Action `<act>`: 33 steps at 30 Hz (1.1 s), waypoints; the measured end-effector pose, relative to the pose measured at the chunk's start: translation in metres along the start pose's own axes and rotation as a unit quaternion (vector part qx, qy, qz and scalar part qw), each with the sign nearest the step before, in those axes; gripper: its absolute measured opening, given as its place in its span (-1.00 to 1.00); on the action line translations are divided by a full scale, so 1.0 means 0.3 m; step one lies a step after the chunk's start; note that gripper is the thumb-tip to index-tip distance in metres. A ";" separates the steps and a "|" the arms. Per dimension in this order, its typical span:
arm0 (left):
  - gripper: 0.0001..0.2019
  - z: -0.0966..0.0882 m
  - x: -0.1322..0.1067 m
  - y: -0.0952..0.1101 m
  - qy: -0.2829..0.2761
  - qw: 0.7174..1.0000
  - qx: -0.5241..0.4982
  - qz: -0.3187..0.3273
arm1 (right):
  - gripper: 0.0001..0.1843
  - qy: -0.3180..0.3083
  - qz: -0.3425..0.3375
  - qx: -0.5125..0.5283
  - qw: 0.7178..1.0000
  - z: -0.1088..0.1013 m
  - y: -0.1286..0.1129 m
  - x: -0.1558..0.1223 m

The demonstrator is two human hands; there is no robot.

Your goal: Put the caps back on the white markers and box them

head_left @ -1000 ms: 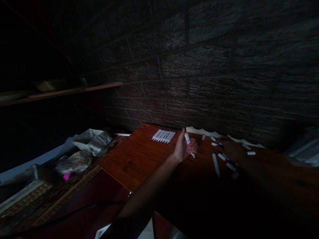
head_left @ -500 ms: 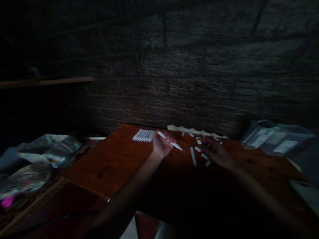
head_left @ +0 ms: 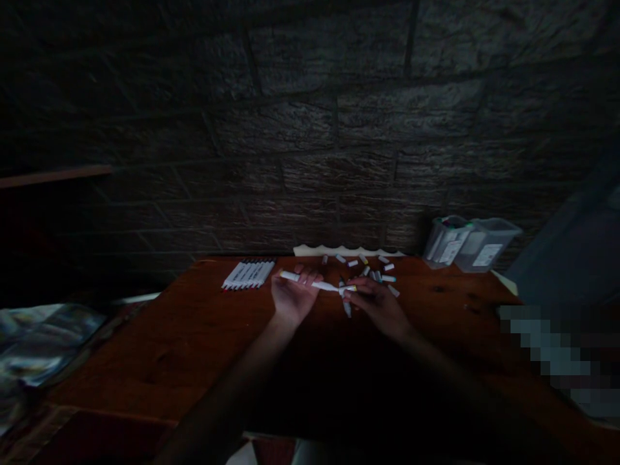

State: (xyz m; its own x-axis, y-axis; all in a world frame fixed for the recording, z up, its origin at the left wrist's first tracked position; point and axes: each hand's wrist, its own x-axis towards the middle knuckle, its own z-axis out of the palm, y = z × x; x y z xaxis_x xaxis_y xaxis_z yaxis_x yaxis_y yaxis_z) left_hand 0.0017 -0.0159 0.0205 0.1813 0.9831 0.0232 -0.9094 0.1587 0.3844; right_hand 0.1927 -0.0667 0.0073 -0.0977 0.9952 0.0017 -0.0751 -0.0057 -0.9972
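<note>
My left hand (head_left: 293, 298) is closed around a white marker (head_left: 317, 284) with a yellow end, its bare tip pointing right. Between the fingers of my right hand (head_left: 380, 305) is a white marker cap (head_left: 347, 290) with a yellow band, right at the marker's tip; I cannot tell whether the tip is inside it. Another uncapped marker (head_left: 347, 310) lies on the table just beneath, partly covered by the cap and fingers. Several loose caps (head_left: 352, 263) are scattered behind my right hand. To the left, several capped markers (head_left: 249, 274) lie side by side in a row.
Two clear plastic containers (head_left: 489, 242) stand at the back right of the wooden table (head_left: 194, 336), one with markers inside. A scalloped white strip (head_left: 339, 250) runs along the brick wall. Crumpled plastic bags (head_left: 48, 339) lie beyond the left edge.
My right hand has picked up the yellow-banded cap from the scattered caps and brought it left to the marker tip. The view has turned right.
</note>
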 end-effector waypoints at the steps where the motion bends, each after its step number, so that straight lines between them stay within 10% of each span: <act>1: -0.62 0.000 0.000 -0.003 0.002 1.000 0.000 -0.004 | -0.49 0.001 0.000 0.005 1.000 0.003 0.003 -0.001; 8: -0.80 0.011 0.009 -0.023 0.078 0.988 0.118 -0.059 | -0.47 0.094 -0.061 0.032 0.993 -0.053 0.023 0.014; 14: -0.71 -0.018 0.007 -0.042 0.027 0.918 0.376 -0.122 | -0.47 0.062 -0.062 -0.025 0.996 -0.141 -0.017 0.015; 22: -0.37 -0.010 -0.035 -0.042 -0.100 0.679 0.727 -0.011 | -0.35 0.084 -0.178 -0.349 0.916 -0.164 -0.008 -0.006; 33: -0.29 -0.024 -0.049 -0.036 -0.066 0.646 0.759 0.057 | -0.36 0.085 -0.197 -0.401 0.890 -0.113 -0.018 -0.013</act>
State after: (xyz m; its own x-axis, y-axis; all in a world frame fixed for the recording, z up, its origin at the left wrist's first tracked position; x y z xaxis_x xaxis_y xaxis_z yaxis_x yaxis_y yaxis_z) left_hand 0.0060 -0.0315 0.0093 0.2669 0.9486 0.1702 0.4756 -0.2833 0.8328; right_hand 0.2273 -0.0671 0.0101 -0.0639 0.9050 0.4205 0.6701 0.3512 -0.6540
